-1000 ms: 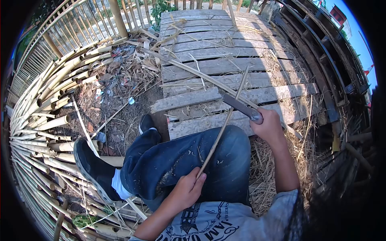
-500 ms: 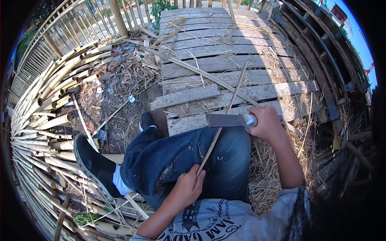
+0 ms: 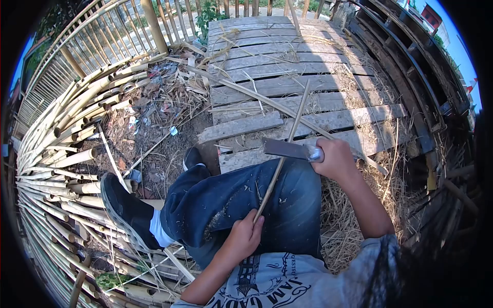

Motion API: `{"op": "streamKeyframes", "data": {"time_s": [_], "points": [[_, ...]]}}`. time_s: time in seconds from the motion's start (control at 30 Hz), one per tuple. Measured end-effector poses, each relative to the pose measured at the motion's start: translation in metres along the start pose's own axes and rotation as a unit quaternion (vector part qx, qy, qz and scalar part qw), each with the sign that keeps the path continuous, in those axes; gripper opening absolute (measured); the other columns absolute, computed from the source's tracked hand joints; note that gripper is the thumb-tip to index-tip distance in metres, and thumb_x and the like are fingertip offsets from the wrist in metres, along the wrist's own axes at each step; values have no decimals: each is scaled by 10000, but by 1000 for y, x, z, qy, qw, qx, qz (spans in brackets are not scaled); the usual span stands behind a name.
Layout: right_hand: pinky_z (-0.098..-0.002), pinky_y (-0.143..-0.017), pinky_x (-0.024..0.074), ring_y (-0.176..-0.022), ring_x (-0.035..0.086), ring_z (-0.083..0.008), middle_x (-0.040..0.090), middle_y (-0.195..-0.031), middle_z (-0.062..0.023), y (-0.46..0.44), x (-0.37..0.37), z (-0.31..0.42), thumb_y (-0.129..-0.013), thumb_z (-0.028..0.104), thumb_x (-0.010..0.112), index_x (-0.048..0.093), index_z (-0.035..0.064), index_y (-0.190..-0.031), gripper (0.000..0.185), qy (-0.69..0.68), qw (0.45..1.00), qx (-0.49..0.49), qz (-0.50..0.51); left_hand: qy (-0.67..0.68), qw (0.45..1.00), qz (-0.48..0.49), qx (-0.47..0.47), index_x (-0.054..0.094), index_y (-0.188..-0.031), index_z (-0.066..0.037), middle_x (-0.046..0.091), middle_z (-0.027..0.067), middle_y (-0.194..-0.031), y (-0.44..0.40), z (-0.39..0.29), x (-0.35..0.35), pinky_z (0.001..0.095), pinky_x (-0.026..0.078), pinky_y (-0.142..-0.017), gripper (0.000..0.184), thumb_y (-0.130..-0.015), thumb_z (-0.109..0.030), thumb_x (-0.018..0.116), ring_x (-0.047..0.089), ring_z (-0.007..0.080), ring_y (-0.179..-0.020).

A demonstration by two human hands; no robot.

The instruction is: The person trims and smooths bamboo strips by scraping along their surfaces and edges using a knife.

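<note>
My left hand is closed around the lower end of a thin bamboo strip, which slants up and away over my raised knee. In my right hand is the handle of a wide-bladed knife. The blade lies across the strip, above the knee of my blue trousers, pointing left. Whether its edge touches the strip is hard to tell. Light shavings dot the trousers.
Ahead is a slatted wooden platform with a loose board and a long bamboo strip. Bamboo poles are piled at the left. Straw covers the ground on the right, beside stacked dark frames.
From one second ago, the knife has swung from slanting over the strip to nearly level and moved left and nearer my knee. The strip is slightly more upright.
</note>
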State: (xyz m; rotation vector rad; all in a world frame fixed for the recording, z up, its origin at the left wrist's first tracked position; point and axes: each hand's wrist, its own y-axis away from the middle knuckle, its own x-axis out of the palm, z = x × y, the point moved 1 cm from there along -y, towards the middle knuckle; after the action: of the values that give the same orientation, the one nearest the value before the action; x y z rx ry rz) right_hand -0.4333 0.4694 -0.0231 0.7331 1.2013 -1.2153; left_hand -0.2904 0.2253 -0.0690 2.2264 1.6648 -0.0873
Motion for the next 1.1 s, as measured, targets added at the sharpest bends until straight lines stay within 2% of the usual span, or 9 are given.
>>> {"op": "streamKeyframes", "data": {"time_s": [0.13, 0.2, 0.33, 0.4, 0.43, 0.5, 0.63, 1.03, 1.1], "points": [[-457, -603, 495, -652, 607, -408, 601, -643, -210, -14, -7, -16, -646, 186, 644, 617, 22, -696, 174, 32, 998, 43, -24, 27, 999, 30, -12, 484, -891, 26, 505, 202, -573, 4, 1, -4, 413, 412, -502, 190, -976, -140, 451, 569, 380, -533], [-453, -622, 504, -661, 617, -399, 612, -654, -205, -13, -8, -17, -649, 207, 646, 627, 30, -698, 185, 29, 997, 65, -31, 10, 999, 39, -34, 507, -903, 21, 480, 44, -612, 2, -5, -10, 307, 394, -529, 213, -990, -162, 441, 446, 107, -570], [-449, -617, 503, -651, 617, -395, 605, -639, -200, -4, -8, -7, -639, 216, 653, 625, 37, -691, 188, 14, 1000, -1, -11, 39, 999, 26, -16, 507, -892, 20, 473, 49, -611, 6, 5, -6, 302, 389, -526, 234, -994, -177, 433, 436, 101, -568], [-446, -608, 494, -637, 609, -391, 595, -625, -193, -2, -4, -12, -607, 200, 662, 611, 39, -670, 180, 15, 999, -35, -6, -5, 1000, 18, -20, 504, -903, 22, 494, 176, -585, 10, 3, -8, 370, 412, -526, 186, -977, -141, 454, 537, 304, -518], [-446, -608, 494, -637, 609, -391, 595, -625, -193, -7, -4, -19, -607, 200, 662, 611, 39, -670, 180, 13, 1000, -24, -3, -8, 999, 29, -24, 504, -903, 22, 494, 176, -585, 14, 1, -10, 370, 412, -526, 186, -977, -141, 454, 537, 304, -518], [-450, -624, 495, -635, 612, -379, 602, -632, -182, -20, -9, -31, -573, 198, 662, 605, 44, -671, 191, 21, 997, 50, -45, -47, 997, 32, -49, 503, -880, 9, 454, 26, -588, 16, -9, -18, 297, 373, -504, 230, -993, -180, 437, 419, 92, -547], [-440, -649, 518, -667, 639, -369, 627, -656, -190, 1, -16, -9, -602, 247, 666, 643, 55, -710, 222, -4, 1000, -15, 13, -15, 998, 31, -59, 505, -880, 10, 481, 106, -565, 30, 0, -16, 335, 392, -503, 179, -976, -131, 449, 489, 195, -494], [-443, -635, 521, -660, 649, -343, 630, -641, -157, 19, -18, -32, -578, 248, 683, 631, 67, -720, 235, 10, 999, -4, -50, -52, 996, 62, -41, 536, -907, 15, 492, 63, -566, 39, -3, -3, 311, 412, -512, 206, -975, -160, 452, 492, 141, -507], [-442, -624, 521, -651, 650, -336, 628, -635, -152, 17, -17, -48, -571, 243, 682, 632, 72, -719, 232, -10, 996, 54, -74, -22, 998, 40, -53, 483, -810, -33, 456, -12, -582, 37, -13, 0, 249, 353, -468, 292, -1004, -243, 422, 421, 62, -517]]}}
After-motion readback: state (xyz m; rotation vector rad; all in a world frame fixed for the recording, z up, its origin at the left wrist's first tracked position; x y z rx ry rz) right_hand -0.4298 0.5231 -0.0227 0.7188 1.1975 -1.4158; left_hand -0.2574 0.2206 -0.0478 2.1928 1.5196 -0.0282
